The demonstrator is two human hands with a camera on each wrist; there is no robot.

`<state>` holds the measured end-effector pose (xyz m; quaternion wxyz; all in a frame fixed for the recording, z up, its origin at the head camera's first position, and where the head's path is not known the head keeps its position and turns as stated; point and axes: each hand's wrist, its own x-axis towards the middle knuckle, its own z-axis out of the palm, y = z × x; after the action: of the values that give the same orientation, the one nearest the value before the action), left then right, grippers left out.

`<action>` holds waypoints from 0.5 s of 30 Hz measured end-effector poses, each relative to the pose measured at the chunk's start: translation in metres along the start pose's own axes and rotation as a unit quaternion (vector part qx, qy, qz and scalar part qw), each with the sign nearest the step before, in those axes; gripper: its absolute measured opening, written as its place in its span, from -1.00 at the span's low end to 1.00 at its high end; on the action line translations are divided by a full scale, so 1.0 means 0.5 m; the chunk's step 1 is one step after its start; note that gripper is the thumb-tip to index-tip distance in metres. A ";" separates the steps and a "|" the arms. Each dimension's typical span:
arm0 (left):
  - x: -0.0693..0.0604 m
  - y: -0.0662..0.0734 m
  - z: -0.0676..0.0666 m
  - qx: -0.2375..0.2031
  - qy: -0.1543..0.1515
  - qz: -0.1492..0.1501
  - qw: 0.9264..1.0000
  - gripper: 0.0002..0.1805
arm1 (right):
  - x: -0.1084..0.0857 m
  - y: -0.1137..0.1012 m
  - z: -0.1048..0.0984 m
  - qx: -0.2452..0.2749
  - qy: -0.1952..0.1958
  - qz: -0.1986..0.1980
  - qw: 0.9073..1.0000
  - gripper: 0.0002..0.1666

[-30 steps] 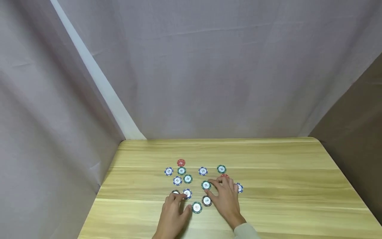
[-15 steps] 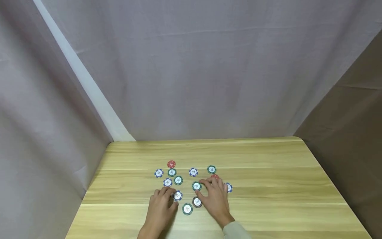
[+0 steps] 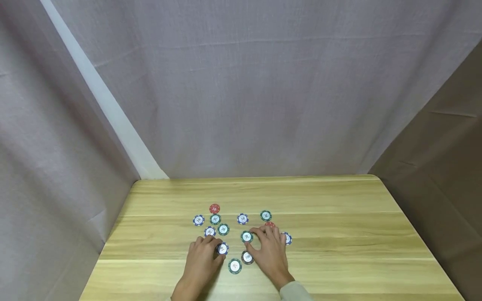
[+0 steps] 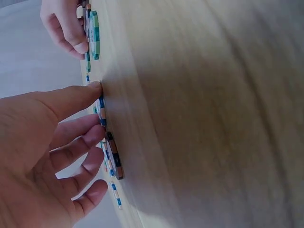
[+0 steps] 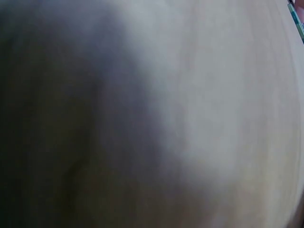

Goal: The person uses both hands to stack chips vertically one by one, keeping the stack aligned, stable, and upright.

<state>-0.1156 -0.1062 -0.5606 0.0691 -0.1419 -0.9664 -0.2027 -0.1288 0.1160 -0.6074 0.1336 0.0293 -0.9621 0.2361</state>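
In the head view my left hand (image 3: pixel 199 259) is at a blue-and-white poker chip (image 3: pixel 222 248), its thumb and index finger pinching the chip's edges. Beside those fingers in the left wrist view lies a black-and-orange chip (image 4: pixel 114 156), hidden under the hand in the head view. My right hand (image 3: pixel 270 253) holds a green chip (image 3: pixel 247 237) between thumb and index finger. A black chip (image 3: pixel 247 257) marked 100 lies by its thumb. Another green chip (image 3: pixel 235 266) lies nearest me, between the hands. The right wrist view is mostly blurred tabletop.
Several chips lie flat farther back on the wooden table (image 3: pixel 339 234): a red one (image 3: pixel 214 208), a blue one (image 3: pixel 242 218) and a green one (image 3: pixel 265 215). A second red chip (image 3: pixel 270 224) and a blue chip (image 3: pixel 288 238) are partly covered by the right hand. Grey curtains (image 3: pixel 241 104) surround the table.
The head view has turned slightly right. My left fingers have shifted from over the blue chip to its edge, now covering the black chip. The right hand stays at the green chip.
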 end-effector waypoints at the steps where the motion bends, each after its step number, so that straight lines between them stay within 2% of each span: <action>1: 0.001 -0.001 0.000 0.001 0.002 0.004 1.000 -0.63 | 0.000 0.000 0.000 0.001 0.001 -0.001 1.000 -0.50; 8: 0.009 -0.012 -0.002 0.018 -0.002 0.062 0.998 -0.71 | -0.001 0.002 0.001 0.005 0.009 -0.006 1.000 -0.50; 12: 0.017 -0.017 -0.001 0.060 -0.012 0.093 0.994 -0.67 | 0.000 0.003 0.003 -0.001 0.017 -0.009 1.000 -0.50; 15: 0.021 -0.019 0.002 0.104 -0.009 0.116 0.988 -0.63 | 0.001 0.004 0.005 -0.007 0.020 -0.011 1.000 -0.50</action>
<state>-0.1286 -0.1112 -0.5630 0.0977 -0.2474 -0.9597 -0.0908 -0.1299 0.1164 -0.6103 0.1556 0.0346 -0.9605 0.2282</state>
